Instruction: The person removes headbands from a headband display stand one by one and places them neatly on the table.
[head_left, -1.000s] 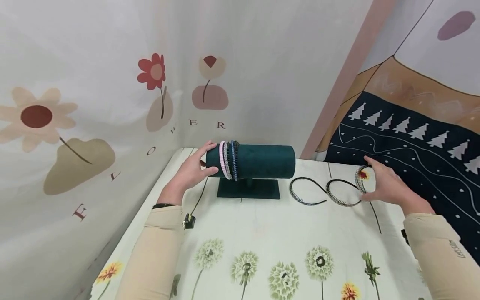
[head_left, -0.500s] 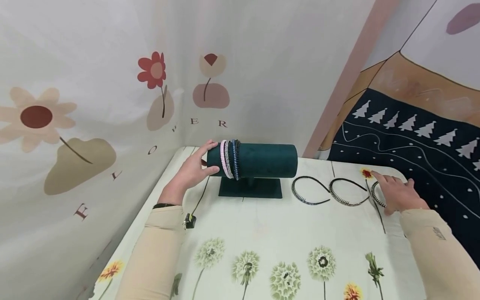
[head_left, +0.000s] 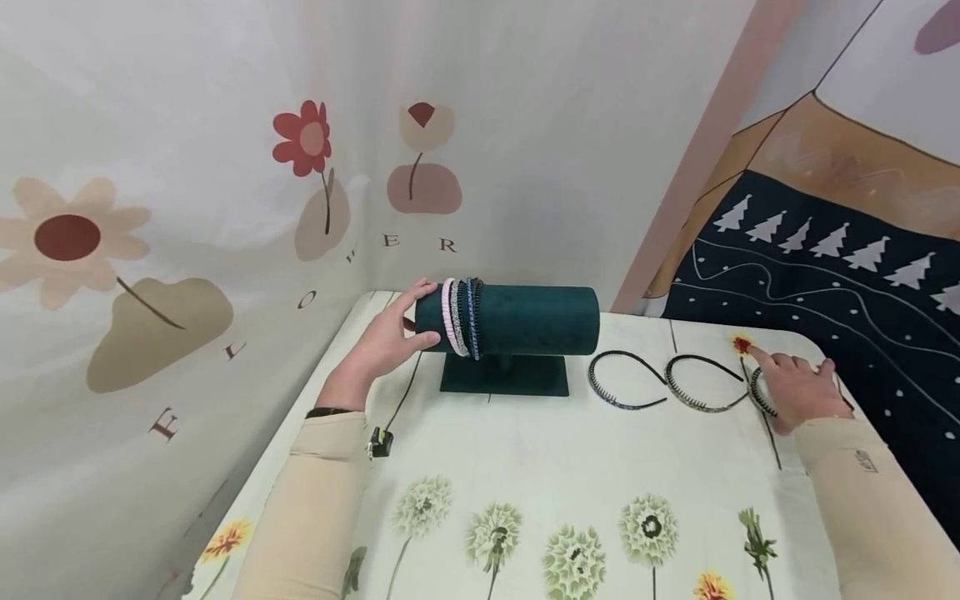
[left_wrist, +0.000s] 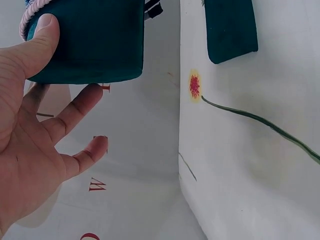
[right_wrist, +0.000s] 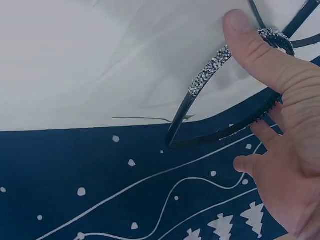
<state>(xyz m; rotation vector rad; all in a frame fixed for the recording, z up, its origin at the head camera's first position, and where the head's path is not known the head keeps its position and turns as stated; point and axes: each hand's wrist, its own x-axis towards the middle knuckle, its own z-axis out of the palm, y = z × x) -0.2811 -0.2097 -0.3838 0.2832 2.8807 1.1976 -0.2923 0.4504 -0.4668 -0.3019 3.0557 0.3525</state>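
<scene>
My left hand (head_left: 378, 346) holds the left end of a dark green velvet roll stand (head_left: 536, 321), thumb in front and fingers behind. Pink, silver, black and blue headbands (head_left: 457, 321) sit side by side around that end. At the right of the table, my right hand (head_left: 806, 392) holds a black headband (head_left: 759, 392). In the right wrist view, thumb and fingers span this headband, which has a silver glittery section (right_wrist: 210, 70). To its left, two more toothed headbands lie on the cloth, a bluish one (head_left: 626, 407) and a pale-decorated one (head_left: 701, 407).
A white flower-printed cloth (head_left: 555, 467) covers the table. A small black and yellow object (head_left: 381, 442) lies beside my left forearm. Printed curtains (head_left: 540, 167) stand behind and at the left. A dark blue tree-patterned fabric (head_left: 862, 308) borders the right edge.
My right hand has moved right and down with the headband, bringing it from a tilted position to the table at the row's right end. The left hand keeps its hold on the stand.
</scene>
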